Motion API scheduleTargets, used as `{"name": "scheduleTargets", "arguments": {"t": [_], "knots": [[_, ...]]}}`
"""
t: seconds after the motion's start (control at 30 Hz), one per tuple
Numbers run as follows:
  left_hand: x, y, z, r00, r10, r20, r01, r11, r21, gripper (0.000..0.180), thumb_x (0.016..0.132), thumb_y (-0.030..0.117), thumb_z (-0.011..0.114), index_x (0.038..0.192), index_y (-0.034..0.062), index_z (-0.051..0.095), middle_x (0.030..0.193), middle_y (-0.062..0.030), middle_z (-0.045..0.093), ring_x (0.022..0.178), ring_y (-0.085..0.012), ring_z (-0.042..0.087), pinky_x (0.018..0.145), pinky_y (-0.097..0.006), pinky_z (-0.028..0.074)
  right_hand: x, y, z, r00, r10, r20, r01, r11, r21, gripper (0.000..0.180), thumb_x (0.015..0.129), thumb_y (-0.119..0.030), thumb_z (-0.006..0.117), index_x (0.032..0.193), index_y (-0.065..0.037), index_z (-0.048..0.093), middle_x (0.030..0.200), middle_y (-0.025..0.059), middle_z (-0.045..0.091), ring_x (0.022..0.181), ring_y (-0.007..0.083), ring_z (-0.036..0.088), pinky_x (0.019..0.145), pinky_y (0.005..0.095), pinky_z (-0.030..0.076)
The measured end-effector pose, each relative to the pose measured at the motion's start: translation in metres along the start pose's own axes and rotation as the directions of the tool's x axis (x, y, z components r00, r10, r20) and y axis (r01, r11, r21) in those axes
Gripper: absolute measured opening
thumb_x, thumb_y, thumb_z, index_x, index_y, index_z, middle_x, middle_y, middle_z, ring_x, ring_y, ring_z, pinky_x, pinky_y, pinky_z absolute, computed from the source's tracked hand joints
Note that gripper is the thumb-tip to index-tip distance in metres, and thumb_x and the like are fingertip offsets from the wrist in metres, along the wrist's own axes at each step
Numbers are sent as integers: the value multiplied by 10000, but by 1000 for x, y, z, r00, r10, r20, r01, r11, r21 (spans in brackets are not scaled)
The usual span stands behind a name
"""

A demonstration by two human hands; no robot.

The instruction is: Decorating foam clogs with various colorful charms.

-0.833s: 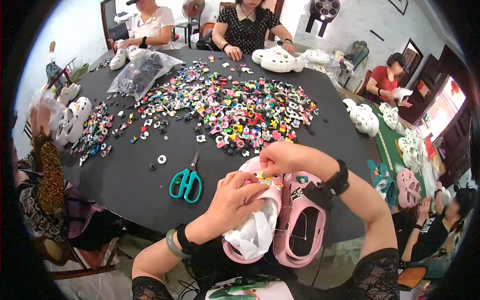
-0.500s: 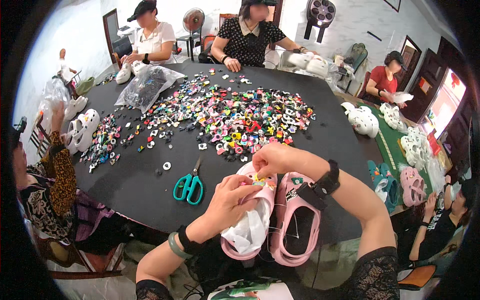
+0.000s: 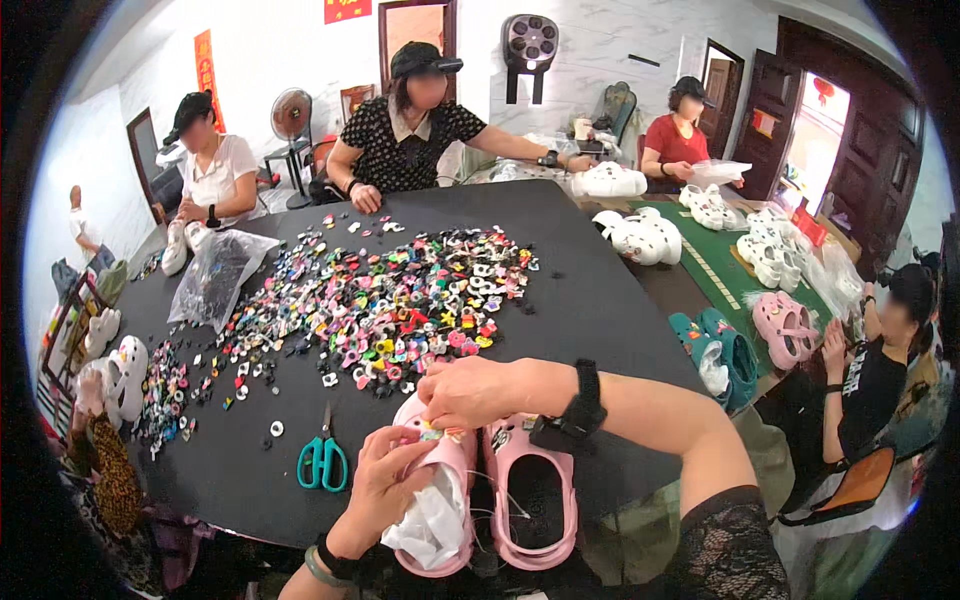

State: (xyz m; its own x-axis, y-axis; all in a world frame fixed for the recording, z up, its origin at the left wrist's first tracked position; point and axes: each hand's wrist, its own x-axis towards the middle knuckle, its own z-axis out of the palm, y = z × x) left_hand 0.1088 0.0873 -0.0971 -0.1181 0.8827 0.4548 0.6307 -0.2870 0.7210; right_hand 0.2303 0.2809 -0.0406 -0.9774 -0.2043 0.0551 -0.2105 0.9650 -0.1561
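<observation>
A pink clog (image 3: pixel 440 490), stuffed with white paper, lies at the near edge of the black tabletop (image 3: pixel 600 300), its twin (image 3: pixel 530 495) touching it on the right. The left hand (image 3: pixel 385 485) grips the clog's upper from the side, fingers clenched around it. The right hand (image 3: pixel 465 392) pinches a small charm (image 3: pixel 432 435) against the clog's toe. Best to brace the clog firmly and press the charm straight down. Teal scissors (image 3: pixel 322 462) lie left of the clog; a heap of coloured charms (image 3: pixel 390 300) spreads beyond it.
</observation>
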Motion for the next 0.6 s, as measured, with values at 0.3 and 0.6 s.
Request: {"name": "scheduleTargets", "arguments": {"t": [0.3, 0.6], "knots": [[0, 5, 3, 999, -45, -3, 45, 999, 30, 387, 657, 85, 747, 1038, 121, 691, 1072, -81, 566, 1045, -270, 512, 885, -368, 420, 7, 13, 14, 993, 112, 33, -116, 945, 305, 171, 761, -208, 631, 834, -64, 688, 913, 101, 605, 922, 279, 557, 725, 403, 482], [1, 6, -4, 999, -41, 25, 39, 997, 65, 411, 674, 106, 746, 1078, 110, 673, 1111, -108, 562, 1065, -297, 512, 914, -391, 402, 6, 2, 11, 991, -137, -8, 135, 985, -103, 153, 714, -156, 657, 817, -42, 654, 905, 116, 601, 880, 287, 580, 753, 379, 500]]}}
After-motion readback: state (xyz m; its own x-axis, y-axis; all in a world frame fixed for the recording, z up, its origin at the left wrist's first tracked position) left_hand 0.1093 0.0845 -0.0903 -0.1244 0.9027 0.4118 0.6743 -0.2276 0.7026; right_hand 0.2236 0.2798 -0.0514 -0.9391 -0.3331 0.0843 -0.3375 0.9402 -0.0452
